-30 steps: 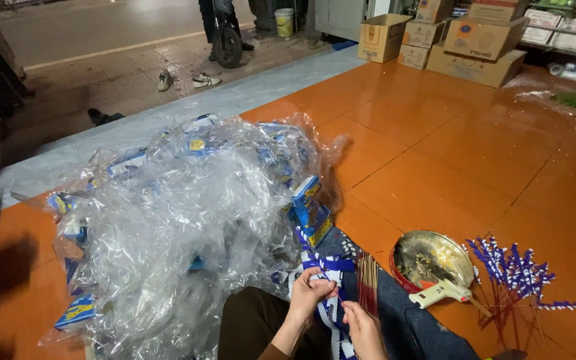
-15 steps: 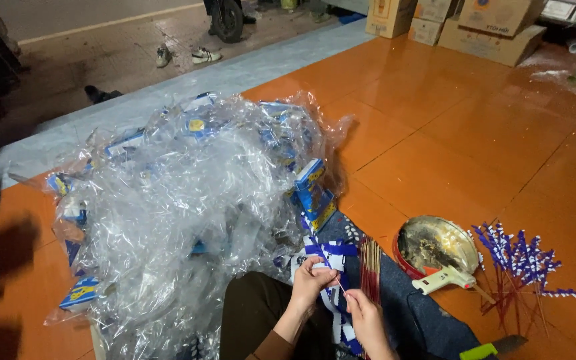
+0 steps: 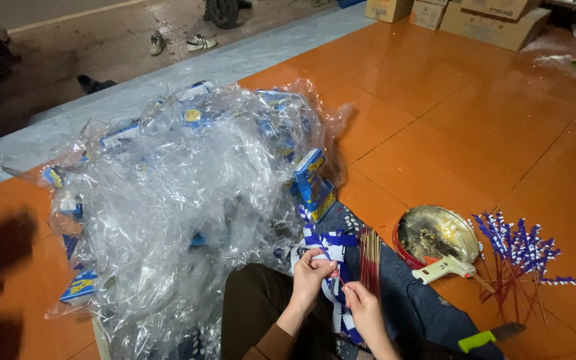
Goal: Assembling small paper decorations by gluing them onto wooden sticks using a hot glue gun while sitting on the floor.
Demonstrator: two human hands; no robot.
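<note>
Pinching a blue-and-white striped paper strip [image 3: 331,267] between thumb and forefingers, the left hand [image 3: 313,270] sat just above the lap, its fingers curled tight on the strip's upper part. The right hand [image 3: 361,308], a little lower, had its fingertips pressed together on the same strip, possibly on a thin stick too, though that was too small to tell. The strip was glossy and twisted, with several more of its kind lying loose on the dark blue cloth [image 3: 408,300] over the person's knees. Beside the hands stood one bundle of thin reddish-brown sticks [image 3: 370,260], too many to count. To the right lay one round metal tin [image 3: 437,235] with debris inside, one cream-coloured glue gun [image 3: 447,268] touching its rim, and one cluster of finished sticks wrapped in blue-and-white paper [image 3: 518,247], a dozen or more. One green-handled knife [image 3: 491,335] lay near the frame's bottom. To the left spread one large heap of clear crumpled plastic wrappers [image 3: 188,207] on the orange tiled floor [image 3: 475,127]. Three cardboard boxes [image 3: 495,23] stood well apart.
</note>
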